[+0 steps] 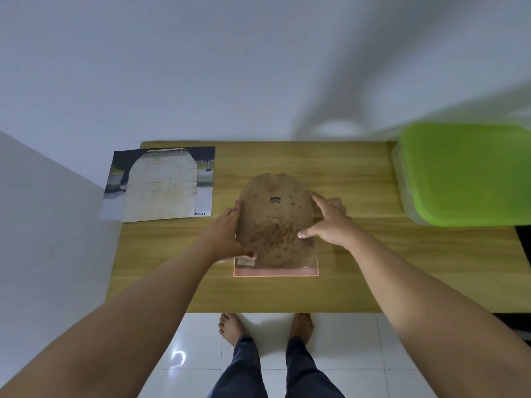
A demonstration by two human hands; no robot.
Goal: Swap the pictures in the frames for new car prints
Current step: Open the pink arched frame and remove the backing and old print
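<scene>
The brown speckled arched backing board [275, 222] is gripped at its left edge by the curled left hand [230, 237] and touched at its right by the wide-spread right hand [330, 222].

The light wood-grain worktop [359, 254] looks matt and smooth. The brown arch-topped backing board [275, 222] at its middle is dull, speckled fibreboard. The green box lid [465, 173], far right, is smooth plastic. The white floor tiles [195, 340], near, are glossy.

Left hand [227, 239] apparently curled in a grip, right hand [333, 225] spread flat, pressing
</scene>
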